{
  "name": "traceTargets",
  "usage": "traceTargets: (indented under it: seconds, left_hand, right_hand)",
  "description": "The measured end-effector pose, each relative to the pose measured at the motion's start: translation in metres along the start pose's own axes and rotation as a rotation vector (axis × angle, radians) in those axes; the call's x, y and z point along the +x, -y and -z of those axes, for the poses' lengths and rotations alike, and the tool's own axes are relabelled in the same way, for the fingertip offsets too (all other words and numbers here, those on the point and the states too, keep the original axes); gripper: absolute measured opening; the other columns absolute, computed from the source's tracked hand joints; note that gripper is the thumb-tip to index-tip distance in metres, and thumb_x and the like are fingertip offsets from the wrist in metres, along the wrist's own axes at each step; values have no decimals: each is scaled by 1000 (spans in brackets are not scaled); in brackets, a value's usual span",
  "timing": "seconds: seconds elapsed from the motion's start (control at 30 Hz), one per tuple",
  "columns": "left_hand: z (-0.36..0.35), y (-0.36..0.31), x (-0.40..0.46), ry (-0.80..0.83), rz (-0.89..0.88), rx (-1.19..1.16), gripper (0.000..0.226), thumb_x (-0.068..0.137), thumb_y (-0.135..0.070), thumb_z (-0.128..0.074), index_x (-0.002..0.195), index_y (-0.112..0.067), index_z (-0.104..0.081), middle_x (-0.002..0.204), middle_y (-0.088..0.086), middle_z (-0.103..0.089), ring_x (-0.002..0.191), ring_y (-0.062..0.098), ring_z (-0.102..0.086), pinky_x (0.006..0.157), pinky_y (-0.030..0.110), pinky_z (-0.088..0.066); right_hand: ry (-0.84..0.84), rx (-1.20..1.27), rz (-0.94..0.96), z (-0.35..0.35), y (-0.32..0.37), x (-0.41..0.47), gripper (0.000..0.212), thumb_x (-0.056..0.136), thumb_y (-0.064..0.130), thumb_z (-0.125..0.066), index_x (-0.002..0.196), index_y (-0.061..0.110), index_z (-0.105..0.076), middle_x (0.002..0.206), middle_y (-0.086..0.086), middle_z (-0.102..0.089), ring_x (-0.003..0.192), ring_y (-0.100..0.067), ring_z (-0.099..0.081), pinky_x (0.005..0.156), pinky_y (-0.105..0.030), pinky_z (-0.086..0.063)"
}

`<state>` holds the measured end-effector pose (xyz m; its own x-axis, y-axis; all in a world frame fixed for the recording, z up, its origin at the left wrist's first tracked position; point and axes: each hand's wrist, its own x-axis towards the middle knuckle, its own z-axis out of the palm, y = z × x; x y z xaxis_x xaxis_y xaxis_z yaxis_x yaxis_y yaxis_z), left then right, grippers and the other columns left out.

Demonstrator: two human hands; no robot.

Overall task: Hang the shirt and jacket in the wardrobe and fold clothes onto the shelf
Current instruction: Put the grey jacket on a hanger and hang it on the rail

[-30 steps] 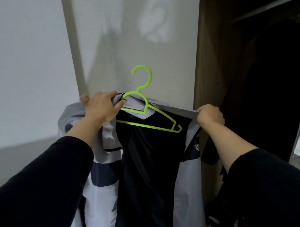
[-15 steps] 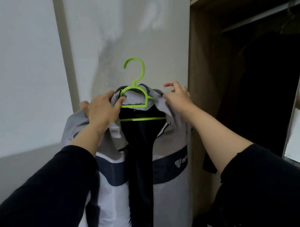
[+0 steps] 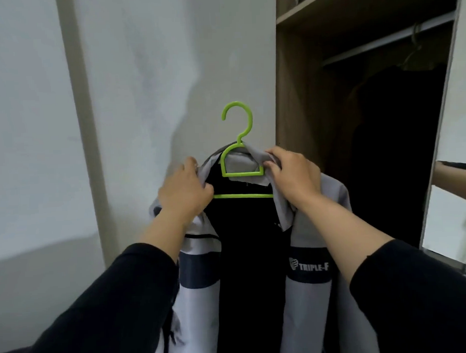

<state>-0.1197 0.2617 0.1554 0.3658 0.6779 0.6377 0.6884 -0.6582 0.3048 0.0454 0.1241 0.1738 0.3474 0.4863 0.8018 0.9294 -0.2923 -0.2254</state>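
Observation:
A grey jacket (image 3: 307,300) with a dark navy chest band and black lining hangs open on a lime-green plastic hanger (image 3: 239,149), held up in front of a white wall. My left hand (image 3: 183,191) grips the jacket's left shoulder and collar beside the hanger. My right hand (image 3: 292,174) pinches the right side of the collar against the hanger's neck. The hanger's hook points up, free of any rail. The open wardrobe (image 3: 292,95) stands to the right, its metal rail (image 3: 380,41) high above my hands.
Dark clothes (image 3: 389,149) hang inside the wardrobe from the rail. A wooden shelf (image 3: 313,7) sits above the rail. A white wardrobe door edge (image 3: 441,121) stands at the right, with another person's arm (image 3: 454,179) reaching in beyond it.
My right hand has gone from the jacket's far right shoulder to the collar at the hanger's neck. The jacket now sits squarely on both hanger arms and has come closer to the wardrobe opening.

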Motion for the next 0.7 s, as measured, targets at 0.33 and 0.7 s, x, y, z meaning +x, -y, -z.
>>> traceTargets:
  seconds: [0.33,0.7]
  left_hand:
    - [-14,-22,46,-207,-180,62,12,91,-17,-47,91,-15,-59,91,12,-61,83,36,-59,56,32,-30]
    - [-44,-74,26,-29,-69,-305,6,80,-11,-53,87,-12,-52,90,14,-61,83,37,-59,61,32,-37]
  right_hand:
    - [16,-215,48,47,-43,-9,23,94,44,-50,114,37,-59,104,4,-71,102,-23,-63,66,-33,-43]
    - [174,-379,-12,65,-58,-12,19,93,46,-50,107,38,-59,97,1,-69,93,-26,-64,66,-33,-49]
